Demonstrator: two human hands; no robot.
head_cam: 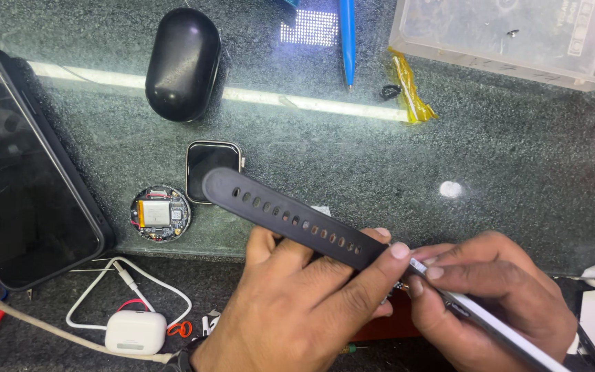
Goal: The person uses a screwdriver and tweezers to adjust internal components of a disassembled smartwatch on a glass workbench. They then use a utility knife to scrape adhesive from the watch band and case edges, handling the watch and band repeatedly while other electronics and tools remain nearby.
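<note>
1. At the near edge of the bench [504, 172], the left hand [297, 303] is closed around a black perforated watch strap [290, 219], thumb pressed on its near end.
2. The right hand [497, 296] pinches a slim white tool [483, 317], its tip touching the strap's end.
3. The strap slants far-left over a square smartwatch body [209, 160].
4. Left of it lies an opened round watch module [160, 213]; farther off, a black oval case [183, 63] and a dark phone [22, 172].

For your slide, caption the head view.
Left hand holds a black perforated rubber watch strap; right hand presses a slim white-handled tool against it.
</note>
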